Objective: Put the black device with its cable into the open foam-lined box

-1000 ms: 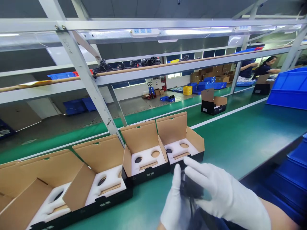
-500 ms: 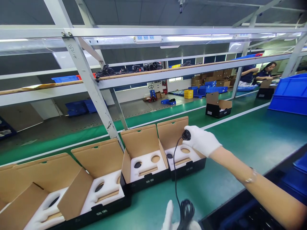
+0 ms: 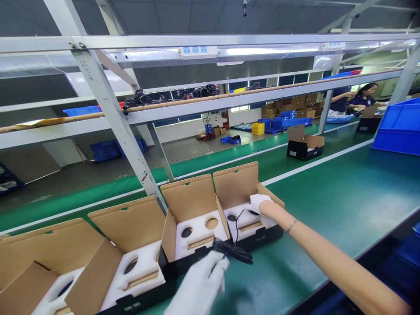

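The person is loading a black corded part into the rightmost open box [image 3: 259, 234] in a row of cardboard boxes standing along the green belt [image 3: 328, 201], and the step in hand looks like seating the part's round head into the white foam insert [image 3: 241, 224]. The right hand [image 3: 259, 204], in a white glove, is reaching forward into that box and is closing down over the far round hole of the foam, pressing something dark there; the fingers are curled over it, so how much of the head is already in the hole is hidden. A thin black cord [image 3: 236, 223] is running from under that hand back across the foam and over the box's front wall to a bundled coil [image 3: 233, 251], which the left hand [image 3: 200, 284], also gloved, is pinching at the near end, just in front of the neighbouring box [image 3: 193, 236]. The coil is hanging above the belt, outside the box, so the part is lying half in and half out: head at the right hand, cord bundle at the left. The next move probably calls for bringing the coil forward and over the front wall without tugging the head out of its seat, then tucking it into the foam's free recess. The other boxes to the left are showing foam with open holes.
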A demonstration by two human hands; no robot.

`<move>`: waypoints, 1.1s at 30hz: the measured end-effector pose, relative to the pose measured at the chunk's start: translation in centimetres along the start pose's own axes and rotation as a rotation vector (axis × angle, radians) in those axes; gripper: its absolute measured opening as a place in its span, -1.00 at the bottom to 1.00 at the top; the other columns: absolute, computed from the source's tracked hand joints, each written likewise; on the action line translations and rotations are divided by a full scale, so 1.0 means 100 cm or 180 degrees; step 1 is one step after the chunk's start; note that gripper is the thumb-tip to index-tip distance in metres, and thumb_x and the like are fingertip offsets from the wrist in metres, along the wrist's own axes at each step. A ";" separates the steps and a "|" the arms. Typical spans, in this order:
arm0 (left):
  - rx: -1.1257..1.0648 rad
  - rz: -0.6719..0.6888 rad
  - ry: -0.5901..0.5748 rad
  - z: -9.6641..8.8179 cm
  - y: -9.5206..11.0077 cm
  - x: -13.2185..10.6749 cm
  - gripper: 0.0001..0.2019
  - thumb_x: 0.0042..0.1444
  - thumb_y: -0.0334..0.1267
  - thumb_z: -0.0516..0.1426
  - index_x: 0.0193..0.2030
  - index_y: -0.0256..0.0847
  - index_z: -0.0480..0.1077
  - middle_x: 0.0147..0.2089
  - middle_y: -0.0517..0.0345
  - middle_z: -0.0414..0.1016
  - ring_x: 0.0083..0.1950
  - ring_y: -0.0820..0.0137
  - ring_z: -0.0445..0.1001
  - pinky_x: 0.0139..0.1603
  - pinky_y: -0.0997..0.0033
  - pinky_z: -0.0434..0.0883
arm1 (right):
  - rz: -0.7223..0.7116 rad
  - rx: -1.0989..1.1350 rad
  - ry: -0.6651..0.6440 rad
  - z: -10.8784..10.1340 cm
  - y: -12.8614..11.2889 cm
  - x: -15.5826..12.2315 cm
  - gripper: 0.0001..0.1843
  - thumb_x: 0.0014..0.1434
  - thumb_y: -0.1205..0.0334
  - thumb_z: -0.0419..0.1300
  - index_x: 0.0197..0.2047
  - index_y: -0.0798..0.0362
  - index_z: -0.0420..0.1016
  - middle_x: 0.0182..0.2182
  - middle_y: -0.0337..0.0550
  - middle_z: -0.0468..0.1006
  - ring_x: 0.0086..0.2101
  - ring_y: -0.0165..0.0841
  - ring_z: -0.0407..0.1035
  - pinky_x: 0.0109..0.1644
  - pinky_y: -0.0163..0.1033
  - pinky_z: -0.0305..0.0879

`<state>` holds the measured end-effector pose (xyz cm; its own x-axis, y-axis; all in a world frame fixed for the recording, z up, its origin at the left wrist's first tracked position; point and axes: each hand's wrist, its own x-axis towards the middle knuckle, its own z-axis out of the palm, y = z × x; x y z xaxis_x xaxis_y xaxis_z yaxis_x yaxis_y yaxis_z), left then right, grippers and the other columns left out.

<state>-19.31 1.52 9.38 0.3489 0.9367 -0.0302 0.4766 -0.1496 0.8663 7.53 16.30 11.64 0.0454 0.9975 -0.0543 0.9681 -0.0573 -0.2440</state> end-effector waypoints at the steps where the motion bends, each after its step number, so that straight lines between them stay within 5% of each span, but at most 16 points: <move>1: 0.0276 0.0144 -0.0063 -0.011 0.016 0.007 -0.71 0.31 -0.12 -0.05 -0.41 -0.07 0.32 -0.50 0.26 0.39 -0.39 0.34 0.38 -0.25 0.38 0.28 | -0.0180 0.0158 -0.0069 -0.010 0.000 -0.005 -0.60 0.33 -0.04 0.17 -0.03 0.15 0.52 -0.08 0.02 0.58 -0.08 -0.20 0.49 0.02 0.02 0.43; 3: 0.0807 0.0529 -0.0098 -0.029 0.045 0.025 -0.74 0.30 -0.21 -0.08 -0.35 -0.06 0.37 -0.42 0.24 0.43 -0.36 0.34 0.39 -0.29 0.40 0.26 | -0.0724 0.0547 -0.0212 -0.031 -0.002 -0.020 -0.56 0.37 -0.04 0.09 0.12 0.09 0.48 0.08 0.03 0.53 0.08 -0.18 0.42 0.16 -0.01 0.34; 6: 0.1422 0.1257 0.0050 -0.039 0.075 0.062 -0.77 0.26 -0.27 -0.02 -0.21 -0.02 0.47 -0.27 0.20 0.51 -0.21 0.32 0.44 -0.12 0.39 0.29 | -0.1707 0.1257 -0.0538 -0.053 -0.009 -0.045 -0.46 0.34 -0.08 0.11 0.33 -0.15 0.28 0.16 -0.22 0.49 0.13 -0.33 0.37 0.18 -0.23 0.32; 8: 0.1522 0.1363 0.0446 -0.037 0.088 0.089 -0.79 0.26 -0.21 0.01 -0.20 -0.07 0.48 -0.17 0.08 0.49 -0.05 0.20 0.40 0.08 0.27 0.25 | -0.1945 0.2062 -0.0526 -0.058 -0.015 -0.056 -0.45 0.24 -0.14 0.21 0.22 -0.10 0.38 0.02 -0.21 0.56 -0.04 -0.33 0.47 -0.01 -0.26 0.42; 11: 0.1281 0.1166 0.0725 -0.026 0.101 0.122 -0.70 0.31 -0.10 -0.07 -0.12 -0.14 0.44 -0.06 -0.05 0.44 0.11 0.08 0.31 0.19 0.12 0.19 | -0.1561 0.3269 -0.0108 -0.054 -0.017 -0.057 -0.54 0.19 -0.18 0.24 -0.11 0.05 0.42 -0.28 -0.21 0.54 -0.35 -0.38 0.47 -0.29 -0.26 0.43; 15: 0.0632 0.1017 -0.0724 -0.009 0.107 0.143 -0.49 0.36 -0.01 -0.28 -0.12 -0.20 0.42 -0.26 0.09 0.49 -0.22 0.32 0.51 -0.14 0.35 0.42 | -0.1196 0.3782 0.0138 -0.046 -0.005 -0.050 -0.58 0.17 -0.17 0.22 -0.23 0.04 0.33 -0.34 -0.23 0.51 -0.37 -0.33 0.49 -0.22 -0.17 0.47; 18: 0.0455 0.0947 -0.1553 -0.003 0.104 0.156 -0.75 0.20 -0.09 0.05 -0.14 -0.19 0.41 -0.34 0.19 0.46 -0.45 0.42 0.43 -0.46 0.48 0.33 | -0.1154 0.3145 0.0723 -0.044 0.007 -0.051 -0.63 0.18 -0.09 0.21 -0.15 0.03 0.39 -0.22 -0.12 0.57 -0.19 -0.23 0.50 -0.06 -0.09 0.45; 21: 0.0653 0.0957 -0.1560 -0.004 0.101 0.174 -0.87 -0.12 -0.32 0.23 -0.37 -0.18 0.40 -0.52 0.31 0.36 -0.59 0.49 0.17 -0.57 0.46 0.12 | -0.1597 0.1075 0.1383 -0.045 0.011 -0.057 -0.48 0.16 0.01 0.28 0.15 0.00 0.39 0.05 -0.02 0.53 0.00 -0.11 0.42 0.08 -0.03 0.35; 24: 0.0648 0.0986 -0.1421 -0.009 0.103 0.186 -0.80 -0.31 -0.43 0.32 -0.51 -0.19 0.41 -0.64 0.34 0.30 -0.59 0.49 0.09 -0.51 0.40 0.12 | -0.1512 -0.0560 0.1054 -0.048 0.005 -0.063 -0.46 0.20 0.24 0.25 0.25 0.05 0.34 -0.07 0.05 0.59 -0.09 -0.06 0.46 -0.03 -0.05 0.33; 26: 0.0360 0.1002 -0.1272 -0.014 0.105 0.187 -0.77 -0.29 -0.36 0.38 -0.42 -0.20 0.49 -0.53 0.27 0.45 -0.52 0.43 0.26 -0.39 0.38 0.27 | -0.1091 -0.0703 0.0970 -0.052 0.002 -0.062 -0.63 0.25 0.40 0.13 0.11 0.10 0.45 -0.19 0.07 0.60 -0.13 -0.08 0.47 -0.09 -0.11 0.30; 28: -0.0120 0.1027 -0.0966 -0.015 0.104 0.184 -0.70 -0.05 -0.10 0.34 -0.18 -0.16 0.53 -0.20 0.14 0.58 -0.24 0.31 0.48 -0.13 0.38 0.39 | -0.0776 -0.0533 0.1046 -0.055 0.004 -0.056 -0.76 0.31 0.36 0.05 -0.06 0.08 0.52 -0.19 0.07 0.60 -0.13 -0.09 0.48 -0.14 -0.15 0.28; 30: -0.0682 0.0960 -0.0633 -0.010 0.097 0.180 -0.49 0.23 0.17 0.04 0.10 -0.17 0.42 0.10 0.01 0.51 0.06 0.26 0.48 0.11 0.36 0.39 | -0.0513 -0.0308 0.1090 -0.056 0.011 -0.049 -0.75 0.37 0.17 0.03 -0.12 0.03 0.51 -0.19 0.02 0.62 -0.17 -0.09 0.50 -0.23 -0.18 0.27; 33: -0.1269 0.0607 -0.0126 0.013 0.079 0.175 -0.22 0.27 0.31 -0.31 0.34 -0.29 0.12 0.26 -0.19 0.38 0.25 0.24 0.39 0.29 0.24 0.31 | -0.0154 0.0102 0.1037 -0.045 0.019 -0.039 -0.61 0.41 -0.03 -0.07 -0.14 0.00 0.48 -0.27 -0.07 0.65 -0.29 -0.17 0.53 -0.32 -0.22 0.27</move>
<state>-8.42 16.33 15.05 0.4346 0.8902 0.1366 0.0549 -0.1776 0.9826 10.36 12.52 15.77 0.0812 0.9596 0.2695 0.9630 -0.0058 -0.2695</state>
